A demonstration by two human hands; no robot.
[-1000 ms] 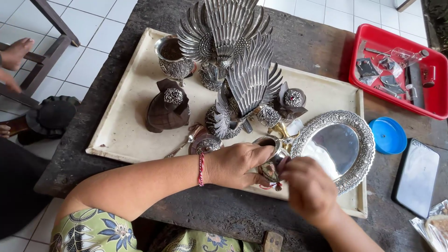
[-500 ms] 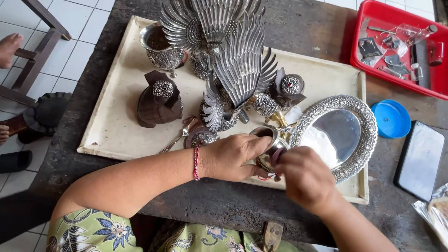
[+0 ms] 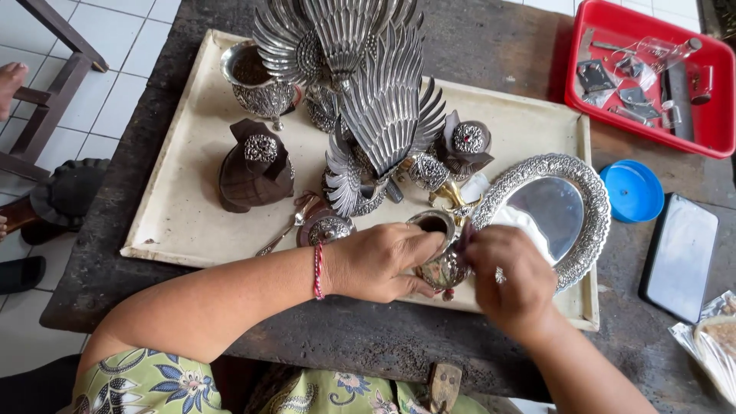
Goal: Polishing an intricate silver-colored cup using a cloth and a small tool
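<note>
My left hand grips a small ornate silver cup near the front edge of a cream tray. My right hand presses against the cup's right side, fingers curled; what it holds is hidden. Just behind them lies an oval silver tray with an embossed rim. A silver bird figure with spread wings stands in the tray's middle. A brown wooden piece with a silver ornament sits to its left, and a silver goblet at the back left.
A red plastic bin with small metal tools is at the back right. A blue round lid and a dark flat slab lie right of the tray. Wooden furniture legs and a foot stand on the tiled floor at left.
The view has shifted slightly; both hands stay on the small cup at the tray's front, with my right hand's fingers working against its side.
</note>
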